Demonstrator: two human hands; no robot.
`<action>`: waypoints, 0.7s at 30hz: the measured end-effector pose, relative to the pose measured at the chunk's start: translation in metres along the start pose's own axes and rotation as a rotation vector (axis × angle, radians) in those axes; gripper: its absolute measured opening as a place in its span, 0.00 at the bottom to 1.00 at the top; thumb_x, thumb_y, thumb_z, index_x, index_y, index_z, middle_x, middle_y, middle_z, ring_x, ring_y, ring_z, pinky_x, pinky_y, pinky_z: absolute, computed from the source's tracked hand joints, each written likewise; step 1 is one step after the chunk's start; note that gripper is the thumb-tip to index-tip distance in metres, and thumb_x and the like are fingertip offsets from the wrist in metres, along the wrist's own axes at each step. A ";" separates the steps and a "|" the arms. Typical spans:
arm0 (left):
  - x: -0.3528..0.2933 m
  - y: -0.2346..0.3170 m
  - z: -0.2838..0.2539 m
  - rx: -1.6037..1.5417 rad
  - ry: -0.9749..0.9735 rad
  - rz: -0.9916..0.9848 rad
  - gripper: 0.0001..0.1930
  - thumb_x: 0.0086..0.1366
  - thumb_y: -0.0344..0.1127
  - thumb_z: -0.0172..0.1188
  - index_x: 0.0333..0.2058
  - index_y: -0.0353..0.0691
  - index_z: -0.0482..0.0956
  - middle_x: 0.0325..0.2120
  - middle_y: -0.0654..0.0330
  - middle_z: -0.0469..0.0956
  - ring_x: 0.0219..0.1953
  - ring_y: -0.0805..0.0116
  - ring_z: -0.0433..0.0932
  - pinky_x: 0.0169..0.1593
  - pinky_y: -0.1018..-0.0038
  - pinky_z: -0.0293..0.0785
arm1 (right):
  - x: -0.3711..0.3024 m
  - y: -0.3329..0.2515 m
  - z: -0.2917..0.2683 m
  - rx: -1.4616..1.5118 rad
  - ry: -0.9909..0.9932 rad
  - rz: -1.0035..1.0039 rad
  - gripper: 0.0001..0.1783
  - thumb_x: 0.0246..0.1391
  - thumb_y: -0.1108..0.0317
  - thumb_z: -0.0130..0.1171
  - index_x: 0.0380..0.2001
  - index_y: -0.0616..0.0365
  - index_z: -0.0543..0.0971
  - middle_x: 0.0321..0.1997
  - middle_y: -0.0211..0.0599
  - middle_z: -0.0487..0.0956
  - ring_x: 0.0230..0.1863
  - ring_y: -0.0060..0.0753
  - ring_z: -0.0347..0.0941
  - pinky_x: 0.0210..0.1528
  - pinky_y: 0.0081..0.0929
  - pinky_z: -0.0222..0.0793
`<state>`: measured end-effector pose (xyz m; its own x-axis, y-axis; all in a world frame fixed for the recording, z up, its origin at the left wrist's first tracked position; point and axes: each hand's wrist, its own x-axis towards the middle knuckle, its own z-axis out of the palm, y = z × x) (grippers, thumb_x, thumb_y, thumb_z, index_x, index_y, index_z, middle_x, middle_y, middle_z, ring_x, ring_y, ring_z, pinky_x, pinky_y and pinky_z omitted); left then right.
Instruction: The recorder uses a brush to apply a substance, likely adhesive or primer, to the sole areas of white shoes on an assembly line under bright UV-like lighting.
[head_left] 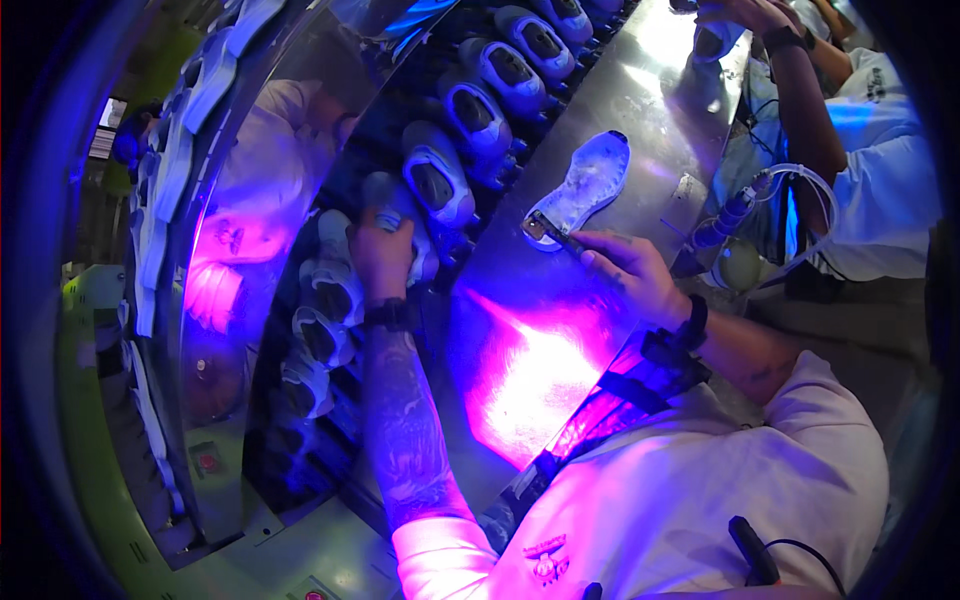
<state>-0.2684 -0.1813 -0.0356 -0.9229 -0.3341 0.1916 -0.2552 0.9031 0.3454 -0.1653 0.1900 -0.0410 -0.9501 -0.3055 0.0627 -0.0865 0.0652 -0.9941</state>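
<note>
On the metal worktop lies a pale shoe sole (585,185), its far end dark. My right hand (640,270) pinches the handle of what looks like a flat, dark brush (541,226), whose head rests on the sole's near end. Over at the rack, my left hand (383,255) is closed around a light shoe upper (390,197), fingers curled over it; part of that shoe is hidden beneath the hand. Right beside it stands another light shoe upper (437,175) with a dark opening.
Several shoe uppers (500,65) fill the dark rack left of the worktop (510,220). A shiny curved panel (270,190) borders the rack, with pale soles (155,210) beyond it. Across the right side, a co-worker's arm (800,100) reaches over the bench near a hose (815,190).
</note>
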 end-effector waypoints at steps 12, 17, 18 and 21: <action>0.003 -0.151 -0.059 0.276 -0.157 -0.168 0.45 0.60 0.60 0.66 0.68 0.36 0.66 0.61 0.39 0.74 0.59 0.39 0.76 0.58 0.51 0.74 | 0.002 -0.002 0.024 0.012 -0.026 0.006 0.19 0.70 0.64 0.59 0.59 0.63 0.79 0.48 0.40 0.86 0.48 0.22 0.79 0.53 0.25 0.73; -0.121 -0.079 -0.090 -1.046 0.131 -0.225 0.37 0.65 0.38 0.70 0.68 0.33 0.65 0.60 0.52 0.74 0.61 0.59 0.73 0.64 0.63 0.69 | -0.009 0.009 -0.001 0.021 0.036 0.045 0.20 0.70 0.64 0.59 0.60 0.62 0.79 0.46 0.37 0.87 0.47 0.21 0.78 0.52 0.24 0.73; -0.150 -0.089 -0.107 -1.080 0.192 -0.126 0.37 0.67 0.40 0.69 0.68 0.34 0.63 0.59 0.52 0.74 0.63 0.59 0.72 0.64 0.61 0.71 | -0.007 0.009 0.004 0.020 0.032 0.010 0.20 0.71 0.63 0.59 0.60 0.62 0.79 0.46 0.37 0.87 0.47 0.21 0.79 0.52 0.25 0.73; -0.227 -0.150 -0.141 -1.487 0.321 -0.386 0.35 0.69 0.53 0.64 0.63 0.33 0.66 0.58 0.48 0.74 0.60 0.53 0.75 0.64 0.55 0.73 | -0.001 0.008 0.013 -0.005 0.004 -0.047 0.20 0.71 0.63 0.58 0.60 0.62 0.79 0.46 0.37 0.87 0.47 0.22 0.79 0.53 0.26 0.74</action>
<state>0.0198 -0.2791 -0.0011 -0.7246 -0.6891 -0.0053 0.2286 -0.2477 0.9415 -0.1612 0.1782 -0.0504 -0.9462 -0.3042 0.1100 -0.1330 0.0558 -0.9896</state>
